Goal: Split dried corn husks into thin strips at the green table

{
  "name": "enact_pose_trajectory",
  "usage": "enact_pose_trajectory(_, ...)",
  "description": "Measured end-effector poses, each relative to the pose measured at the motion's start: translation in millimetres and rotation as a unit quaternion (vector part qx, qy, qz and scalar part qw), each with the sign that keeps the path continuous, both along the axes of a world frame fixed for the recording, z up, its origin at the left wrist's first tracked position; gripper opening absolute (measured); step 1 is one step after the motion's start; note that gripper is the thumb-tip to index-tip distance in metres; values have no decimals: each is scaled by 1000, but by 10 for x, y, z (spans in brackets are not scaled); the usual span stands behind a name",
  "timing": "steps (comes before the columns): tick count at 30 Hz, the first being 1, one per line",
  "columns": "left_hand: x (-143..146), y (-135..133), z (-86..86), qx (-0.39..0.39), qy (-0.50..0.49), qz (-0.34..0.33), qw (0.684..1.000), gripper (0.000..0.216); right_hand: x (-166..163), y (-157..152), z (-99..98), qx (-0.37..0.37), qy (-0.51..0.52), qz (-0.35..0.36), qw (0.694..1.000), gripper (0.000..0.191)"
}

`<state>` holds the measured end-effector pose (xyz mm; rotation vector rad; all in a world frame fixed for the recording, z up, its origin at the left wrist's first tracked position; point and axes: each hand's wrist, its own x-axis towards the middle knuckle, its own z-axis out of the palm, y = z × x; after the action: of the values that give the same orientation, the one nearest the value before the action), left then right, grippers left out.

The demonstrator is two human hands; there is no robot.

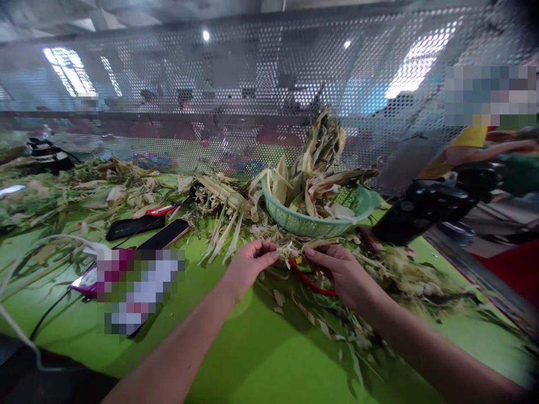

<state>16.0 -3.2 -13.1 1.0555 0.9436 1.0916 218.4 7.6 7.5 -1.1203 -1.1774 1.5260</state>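
Thumb and fingers of my left hand (256, 259) are pinched at a small pale bunch of plant bits (287, 250); how firmly it is held is unclear. My right hand (339, 269) is closed in a pinch on a dry, tan corn husk strip (322, 242), just right of the bunch. Beneath the right hand lies a red curved handle (309, 281) with a yellow spot, partly hidden. Behind both hands stands a green plastic basket (311, 224) heaped with dried corn husks (314, 179).
Loose husks (113, 185) and leaves cover the back and left of the green table (236, 342). Phones (164, 234), a red cutter (162, 210) and a white cable (46, 238) lie left. A black bottle (404, 216) leans right. A perforated metal screen (236, 84) rises behind.
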Motion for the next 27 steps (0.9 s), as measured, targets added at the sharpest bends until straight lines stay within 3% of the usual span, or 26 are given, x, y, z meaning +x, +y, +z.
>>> enact_pose_trajectory(5,6,-8,0,33,-1,-24,999,28,-49,-13,87,-10,-13,-32,999,25)
enact_pose_trajectory(11,47,-124,154,-15,-95,-86,992,34,-93,-240,111,-56,54,-88,993,21)
enact_pose_trajectory(14,48,-116,153,-3,-89,-79,993,36,-106,-395,85,-17,34,-118,992,21)
enact_pose_trajectory(16,44,-81,119,12,-64,-67,996,33,-88,-495,90,67,-19,-144,987,24)
enact_pose_trajectory(18,46,-47,85,26,-25,-60,998,28,-61,-589,125,190,-93,-205,956,38)
enact_pose_trajectory(20,53,-44,78,48,29,-62,996,22,-53,-674,167,303,-187,-278,892,50)
enact_pose_trajectory(22,59,-93,105,61,61,-71,994,19,-90,-743,177,369,-280,-288,838,46)
enact_pose_trajectory(23,60,-139,128,63,65,-76,993,18,-129,-772,160,383,-309,-268,829,40)
enact_pose_trajectory(25,55,-258,175,69,54,-81,993,18,-231,-822,79,366,-301,-207,856,30)
enact_pose_trajectory(27,48,-388,199,66,21,-68,995,21,-334,-870,-34,296,-207,-158,919,36)
